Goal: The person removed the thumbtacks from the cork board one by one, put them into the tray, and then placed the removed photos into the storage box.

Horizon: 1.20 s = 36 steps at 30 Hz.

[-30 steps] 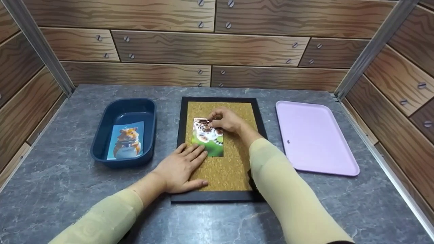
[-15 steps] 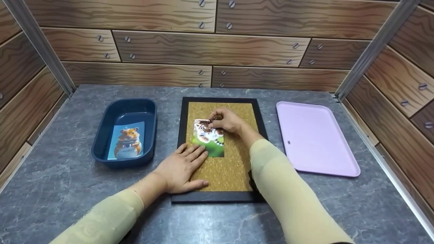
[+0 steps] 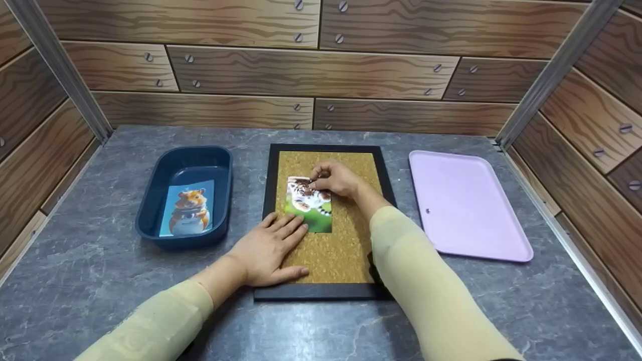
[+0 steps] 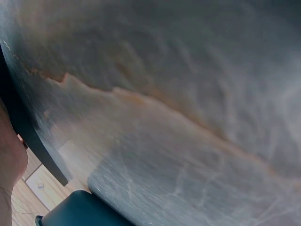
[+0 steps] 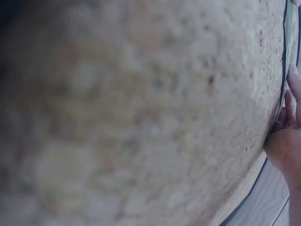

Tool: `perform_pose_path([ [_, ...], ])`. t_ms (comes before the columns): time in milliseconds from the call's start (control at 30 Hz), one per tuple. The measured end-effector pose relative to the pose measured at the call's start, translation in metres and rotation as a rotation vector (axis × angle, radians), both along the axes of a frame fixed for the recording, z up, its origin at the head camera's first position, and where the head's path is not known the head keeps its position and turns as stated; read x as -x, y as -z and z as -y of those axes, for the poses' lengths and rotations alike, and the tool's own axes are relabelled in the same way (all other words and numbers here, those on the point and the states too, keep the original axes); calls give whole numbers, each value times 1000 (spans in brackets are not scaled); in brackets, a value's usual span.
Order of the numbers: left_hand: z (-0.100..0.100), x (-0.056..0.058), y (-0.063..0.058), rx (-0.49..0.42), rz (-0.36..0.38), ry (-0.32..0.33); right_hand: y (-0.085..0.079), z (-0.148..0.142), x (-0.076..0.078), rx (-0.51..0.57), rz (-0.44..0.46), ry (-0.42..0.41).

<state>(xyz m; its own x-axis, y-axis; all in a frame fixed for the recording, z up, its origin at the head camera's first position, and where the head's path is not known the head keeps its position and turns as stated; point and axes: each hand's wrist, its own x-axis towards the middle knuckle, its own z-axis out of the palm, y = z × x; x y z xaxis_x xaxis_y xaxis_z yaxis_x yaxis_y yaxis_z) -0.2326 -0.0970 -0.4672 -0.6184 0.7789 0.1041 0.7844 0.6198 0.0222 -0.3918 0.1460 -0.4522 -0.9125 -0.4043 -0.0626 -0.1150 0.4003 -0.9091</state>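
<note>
A cork board [image 3: 331, 258] in a black frame lies on the table in the middle of the head view. On its upper left part is a picture card [image 3: 318, 223], showing a white and brown animal on green. My left hand [image 3: 266, 248] is spread flat over the board's left edge, fingertips right at the card's lower left. At the card's top right, the thumb and forefinger of my right hand [image 3: 335, 179] pinch together; what small thing they hold I cannot tell. In the right wrist view the right hand [image 5: 284, 141] shows at the right edge, beyond blurred cork.
A dark blue tub [image 3: 225, 215] stands to the left, with a hamster picture card [image 3: 189, 210] inside. To the right lies a pale purple tray [image 3: 466, 205] with a small dark spot [image 3: 428, 211] near its left side. Wood-patterned panels [image 3: 311, 70] enclose the grey table [image 3: 331, 331].
Both hands stay in the same places. At the card's top, the right fingertips shift very slightly, and the light on the card there changes. The whole view drifts a little.
</note>
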Motion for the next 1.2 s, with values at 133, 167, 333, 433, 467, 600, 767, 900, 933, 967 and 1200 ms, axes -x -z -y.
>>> perform_pose_path([
  [133, 0, 0, 0, 0, 0, -1, -1, 0, 1, -86, -72, -4],
  [167, 0, 0, 0, 0, -1, 0, -1, -1, 2, -110, -90, -4],
  [333, 0, 0, 0, 0, -3, 0, -2, -2, 3, -142, -109, -1],
  [433, 0, 0, 0, -1, -1, 0, -1, -2, 3, -138, -100, 0],
  [467, 0, 0, 0, -1, -3, 0, -2, -2, 3, -135, -94, 2],
  [600, 0, 1, 1, 0, -9, 1, -1, -1, 3, -133, -87, 3],
  [767, 0, 1, 1, 3, -6, -3, 0, -1, 3, -135, -95, -5],
  [900, 0, 0, 1, -8, -4, -3, 0, -1, 3, -137, -110, -20],
  [933, 0, 0, 0, -10, -3, -3, 0, -1, 3, -132, -110, -24],
  [967, 0, 0, 0, -12, -3, -3, 0, -1, 3, -129, -110, -27],
  [1200, -1, 0, 0, -5, -1, -5, -1, -2, 3, -118, -101, -28],
])
